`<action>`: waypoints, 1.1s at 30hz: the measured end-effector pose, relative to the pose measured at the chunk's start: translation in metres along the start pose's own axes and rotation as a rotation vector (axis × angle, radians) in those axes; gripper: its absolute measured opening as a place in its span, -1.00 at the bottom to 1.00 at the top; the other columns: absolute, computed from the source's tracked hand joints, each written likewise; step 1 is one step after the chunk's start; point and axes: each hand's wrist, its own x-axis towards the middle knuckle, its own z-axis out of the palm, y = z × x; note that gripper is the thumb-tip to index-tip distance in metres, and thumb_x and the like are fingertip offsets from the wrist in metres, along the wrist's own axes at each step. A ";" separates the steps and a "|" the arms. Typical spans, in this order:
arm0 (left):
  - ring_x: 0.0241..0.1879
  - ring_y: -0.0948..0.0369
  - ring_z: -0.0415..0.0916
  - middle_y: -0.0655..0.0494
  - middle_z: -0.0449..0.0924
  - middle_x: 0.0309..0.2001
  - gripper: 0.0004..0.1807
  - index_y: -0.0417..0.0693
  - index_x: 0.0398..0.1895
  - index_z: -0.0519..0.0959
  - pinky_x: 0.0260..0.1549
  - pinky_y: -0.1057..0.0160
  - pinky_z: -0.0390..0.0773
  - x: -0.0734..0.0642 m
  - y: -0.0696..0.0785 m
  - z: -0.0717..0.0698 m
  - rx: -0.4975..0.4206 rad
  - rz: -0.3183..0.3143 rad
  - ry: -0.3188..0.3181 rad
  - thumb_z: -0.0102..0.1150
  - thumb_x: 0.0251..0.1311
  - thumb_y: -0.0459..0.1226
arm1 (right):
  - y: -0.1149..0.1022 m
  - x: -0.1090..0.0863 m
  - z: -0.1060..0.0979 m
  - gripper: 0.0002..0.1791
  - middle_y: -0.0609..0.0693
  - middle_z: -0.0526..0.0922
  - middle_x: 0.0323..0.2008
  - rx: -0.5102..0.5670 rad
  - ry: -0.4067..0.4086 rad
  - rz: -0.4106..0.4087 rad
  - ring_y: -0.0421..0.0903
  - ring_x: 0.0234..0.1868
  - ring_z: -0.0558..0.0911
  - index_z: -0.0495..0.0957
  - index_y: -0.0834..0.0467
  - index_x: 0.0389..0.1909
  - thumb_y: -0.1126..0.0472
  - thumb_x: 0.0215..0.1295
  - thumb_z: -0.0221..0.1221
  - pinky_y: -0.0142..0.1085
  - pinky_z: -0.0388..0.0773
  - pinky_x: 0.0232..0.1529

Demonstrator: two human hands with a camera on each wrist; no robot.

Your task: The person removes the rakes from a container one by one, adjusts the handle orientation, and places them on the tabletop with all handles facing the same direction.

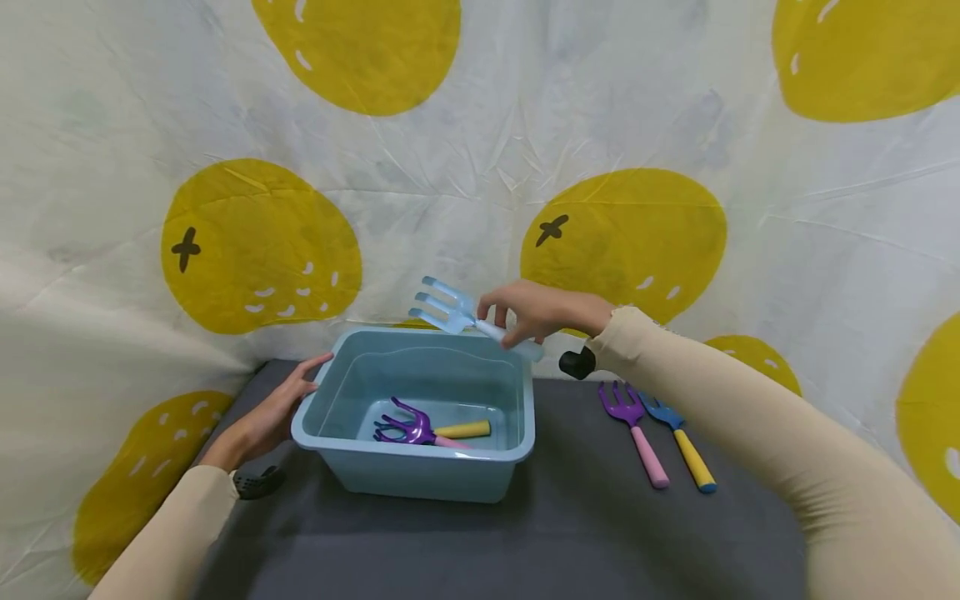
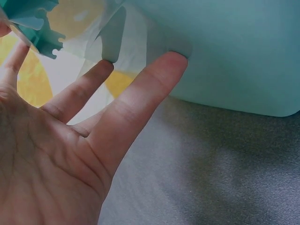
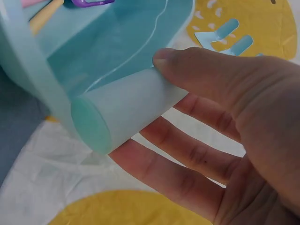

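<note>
My right hand (image 1: 536, 310) pinches the pale handle of a light blue garden hand fork (image 1: 450, 308) above the back right rim of a blue plastic basin (image 1: 420, 479). In the right wrist view thumb and fingers lie on either side of the fork's handle (image 3: 131, 105). The left hand (image 1: 281, 408) touches the basin's left side, its fingers (image 2: 131, 105) fairly straight in the left wrist view. Inside the basin lie a purple fork (image 1: 418, 428) with a pink handle and a yellow-handled tool (image 1: 465, 430), whose head is partly hidden under the purple one.
Right of the basin, a purple fork with a pink handle (image 1: 648, 458) and a blue fork with a yellow handle (image 1: 693, 462) lie side by side on the dark grey tabletop (image 1: 585, 533). A white cloth (image 1: 442, 242) with yellow fruit shapes hangs behind.
</note>
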 end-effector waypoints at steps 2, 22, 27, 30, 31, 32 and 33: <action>0.29 -0.27 0.28 -0.17 -0.10 0.56 -0.30 0.44 0.65 -0.13 -0.01 -0.14 0.57 0.000 0.000 0.000 -0.003 0.001 0.002 -0.16 0.56 0.04 | 0.004 -0.008 -0.002 -0.47 0.11 0.64 -0.01 0.013 0.025 0.002 0.01 -0.26 0.66 0.51 0.09 0.23 0.26 0.25 0.42 -0.19 0.65 -0.53; 0.27 -0.32 0.28 -0.19 -0.09 0.55 -0.32 0.40 0.65 -0.14 0.09 -0.23 0.52 -0.002 0.001 -0.004 0.012 0.041 -0.020 -0.18 0.58 0.03 | 0.072 -0.082 0.013 -0.50 0.17 0.66 -0.02 0.249 0.146 0.130 0.02 -0.26 0.75 0.52 0.11 0.21 0.25 0.27 0.41 -0.06 0.69 -0.44; 0.27 -0.31 0.30 -0.20 -0.08 0.55 -0.32 0.40 0.65 -0.14 0.10 -0.24 0.50 -0.004 0.000 -0.006 0.004 0.053 -0.040 -0.22 0.57 0.01 | 0.086 -0.099 0.023 -0.43 0.19 0.64 0.01 0.293 0.162 0.170 0.08 -0.17 0.75 0.48 0.16 0.28 0.22 0.27 0.41 -0.08 0.69 -0.44; 0.27 -0.31 0.30 -0.21 -0.08 0.55 -0.33 0.40 0.65 -0.16 0.08 -0.20 0.52 -0.005 0.001 -0.007 0.016 0.057 -0.042 -0.25 0.58 0.01 | 0.094 -0.106 0.029 -0.41 0.21 0.62 0.02 0.333 0.170 0.192 0.13 -0.12 0.74 0.47 0.19 0.30 0.21 0.27 0.41 -0.09 0.70 -0.44; 0.28 -0.31 0.29 -0.20 -0.09 0.56 -0.33 0.40 0.65 -0.16 0.07 -0.18 0.52 -0.005 0.001 -0.007 0.019 0.056 -0.039 -0.25 0.57 0.01 | 0.097 -0.107 0.031 -0.41 0.20 0.62 0.02 0.345 0.173 0.202 0.13 -0.11 0.73 0.47 0.18 0.29 0.20 0.27 0.41 -0.09 0.70 -0.44; 0.28 -0.31 0.28 -0.19 -0.11 0.56 -0.33 0.40 0.65 -0.16 0.07 -0.17 0.53 -0.006 0.001 -0.007 0.020 0.054 -0.036 -0.25 0.57 0.00 | 0.101 -0.109 0.034 -0.41 0.20 0.62 0.02 0.357 0.177 0.210 0.13 -0.11 0.73 0.47 0.18 0.29 0.20 0.27 0.42 -0.09 0.70 -0.43; 0.29 -0.32 0.26 -0.19 -0.13 0.57 -0.33 0.39 0.65 -0.16 0.06 -0.16 0.53 -0.006 0.001 -0.007 0.021 0.053 -0.034 -0.25 0.57 0.00 | 0.105 -0.110 0.037 -0.41 0.20 0.62 0.01 0.370 0.181 0.218 0.12 -0.11 0.73 0.47 0.17 0.29 0.20 0.28 0.41 -0.08 0.70 -0.42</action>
